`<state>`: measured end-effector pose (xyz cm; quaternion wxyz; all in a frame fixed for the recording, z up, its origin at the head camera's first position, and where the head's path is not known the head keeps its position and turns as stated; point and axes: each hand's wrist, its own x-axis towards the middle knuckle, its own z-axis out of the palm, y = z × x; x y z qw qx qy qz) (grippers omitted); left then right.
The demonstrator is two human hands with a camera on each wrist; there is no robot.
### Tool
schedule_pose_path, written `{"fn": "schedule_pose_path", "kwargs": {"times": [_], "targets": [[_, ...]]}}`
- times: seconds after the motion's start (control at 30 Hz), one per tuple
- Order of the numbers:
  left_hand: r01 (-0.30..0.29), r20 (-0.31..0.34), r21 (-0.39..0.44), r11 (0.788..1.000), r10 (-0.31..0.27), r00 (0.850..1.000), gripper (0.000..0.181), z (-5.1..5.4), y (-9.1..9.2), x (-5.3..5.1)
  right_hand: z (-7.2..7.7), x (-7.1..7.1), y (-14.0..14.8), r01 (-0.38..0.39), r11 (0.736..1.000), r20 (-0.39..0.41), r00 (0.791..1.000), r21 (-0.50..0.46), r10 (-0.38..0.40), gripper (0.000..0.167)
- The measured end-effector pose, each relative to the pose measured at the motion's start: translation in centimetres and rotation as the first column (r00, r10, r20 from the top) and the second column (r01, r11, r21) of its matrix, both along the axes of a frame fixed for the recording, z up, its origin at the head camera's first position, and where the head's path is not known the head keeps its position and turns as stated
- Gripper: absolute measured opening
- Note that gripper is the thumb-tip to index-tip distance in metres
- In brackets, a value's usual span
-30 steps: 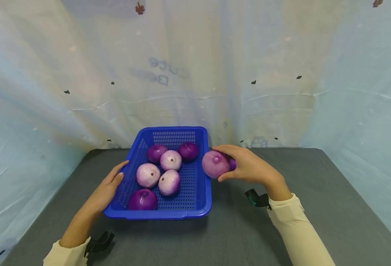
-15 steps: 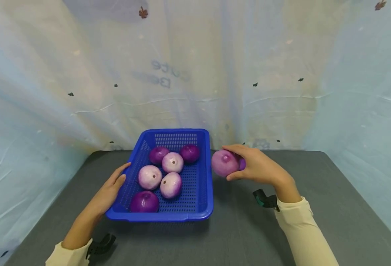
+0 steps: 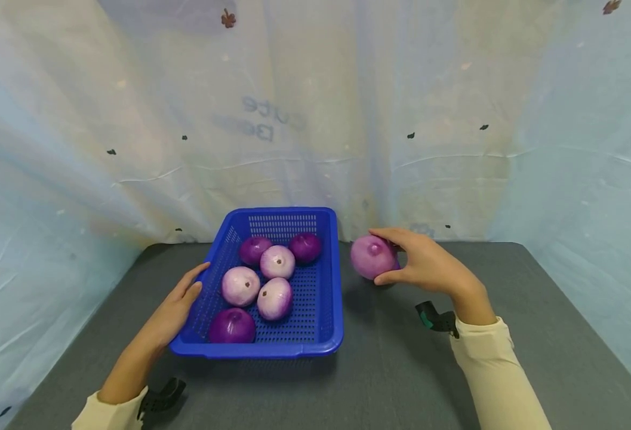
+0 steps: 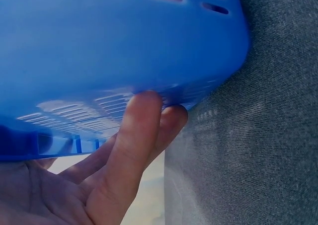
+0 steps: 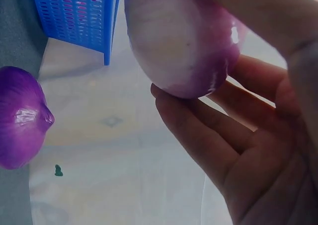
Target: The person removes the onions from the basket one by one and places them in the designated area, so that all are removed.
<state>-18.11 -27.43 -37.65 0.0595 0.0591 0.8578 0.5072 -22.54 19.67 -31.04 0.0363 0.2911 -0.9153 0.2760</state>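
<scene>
My right hand (image 3: 428,260) grips a pale purple onion (image 3: 371,257) in the air, right of the blue basket (image 3: 315,346). Fingers and thumb curl around the onion's sides, as the right wrist view also shows. Another, darker purple onion (image 5: 22,118) sits on the table there; in the head view the hand and held onion mostly hide it. My left hand (image 3: 172,313) lies along the basket's left side, its fairly straight fingers (image 4: 134,130) touching the slotted outer wall. Several onions are inside the basket, some deep purple (image 3: 232,326), others whitish with purple edges (image 3: 240,286).
The basket stands on a dark grey table (image 3: 390,382). A pale, patterned sheet (image 3: 315,119) hangs behind the table and along both sides. Black wrist mounts (image 3: 162,395) stick out at both sleeves.
My right hand has moved right, away from the basket's right rim, with the pale onion in its grip. The left hand stays at the basket's left side.
</scene>
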Motion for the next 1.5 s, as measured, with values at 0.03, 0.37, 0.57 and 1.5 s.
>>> {"fn": "schedule_pose_path", "kwargs": {"times": [0.03,0.37,0.57,1.5], "targets": [[0.001,-0.001,0.000,1.000,-0.001,1.000,0.057,0.0,0.0,0.0,0.0,0.0,0.1,0.002,1.000,-0.002,1.000,0.000,-0.002,0.088],[-0.004,0.014,-0.005,1.000,0.004,1.000,0.057,-0.2,-0.1,0.1,-0.2,0.0,1.1,0.016,1.000,-0.006,1.000,-0.025,-0.016,0.089],[0.002,0.008,-0.011,1.000,-0.002,1.000,0.057,-0.2,-0.1,0.0,-0.1,-0.1,1.5,0.036,0.999,0.008,0.999,-0.018,-0.036,0.089],[-0.001,0.027,0.001,1.000,0.001,1.000,0.058,0.0,0.0,-0.2,-0.2,-0.7,3.4,0.047,0.998,0.047,0.998,-0.029,-0.046,0.091]]}}
